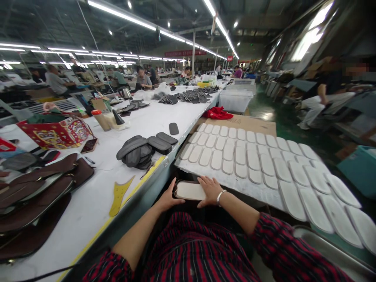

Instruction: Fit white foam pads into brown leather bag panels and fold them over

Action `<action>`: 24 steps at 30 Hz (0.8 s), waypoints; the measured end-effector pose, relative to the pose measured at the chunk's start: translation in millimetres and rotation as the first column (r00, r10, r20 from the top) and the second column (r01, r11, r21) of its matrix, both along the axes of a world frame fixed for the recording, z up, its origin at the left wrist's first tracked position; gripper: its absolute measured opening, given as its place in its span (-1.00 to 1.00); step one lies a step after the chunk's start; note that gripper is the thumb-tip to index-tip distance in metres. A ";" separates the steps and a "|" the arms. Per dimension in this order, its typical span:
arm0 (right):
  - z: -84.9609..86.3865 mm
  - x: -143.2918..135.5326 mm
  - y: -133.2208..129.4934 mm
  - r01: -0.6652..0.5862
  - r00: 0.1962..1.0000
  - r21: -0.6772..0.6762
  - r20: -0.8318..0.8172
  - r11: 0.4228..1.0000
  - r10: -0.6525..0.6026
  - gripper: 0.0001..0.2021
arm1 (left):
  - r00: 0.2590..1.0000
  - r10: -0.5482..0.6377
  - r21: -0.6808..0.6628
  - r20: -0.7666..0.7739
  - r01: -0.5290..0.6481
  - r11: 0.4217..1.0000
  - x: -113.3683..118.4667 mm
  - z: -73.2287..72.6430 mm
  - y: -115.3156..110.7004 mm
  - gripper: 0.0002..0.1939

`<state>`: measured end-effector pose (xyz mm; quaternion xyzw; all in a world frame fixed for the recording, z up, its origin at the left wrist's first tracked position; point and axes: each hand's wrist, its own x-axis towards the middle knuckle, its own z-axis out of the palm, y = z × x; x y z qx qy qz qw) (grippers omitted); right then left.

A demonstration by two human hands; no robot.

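Observation:
Low in front of my body, a white panel with rounded ends and a dark edge (pixel 190 190) lies between my two hands. My left hand (pixel 169 198) grips its left end, thumb in front and fingers behind. Around the right end curls my right hand (pixel 211 191), with a bracelet on the wrist. Whether this is one panel or several stacked cannot be seen. To the right, rows of similar white rounded panels (pixel 253 159) cover a low board (pixel 202 172). On the white table to the left sits a pile of dark grey rounded pieces (pixel 136 150).
A yellow template (pixel 120 195) lies near the table edge. Brown bags (pixel 38 188) and a red patterned bag (pixel 58 131) stand farther left. Red cloth (pixel 219 113) rests behind the panels, before plastic bins (pixel 235 100). Other people work in the background; one sits at right.

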<state>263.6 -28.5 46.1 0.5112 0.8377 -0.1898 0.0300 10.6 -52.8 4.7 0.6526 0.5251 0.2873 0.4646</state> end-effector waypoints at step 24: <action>22.2 21.2 -50.8 0.416 0.766 -0.312 -0.386 0.854 -0.514 -0.37 | 0.961 0.081 0.142 -0.264 -0.044 0.989 15.4 8.9 5.3 0.05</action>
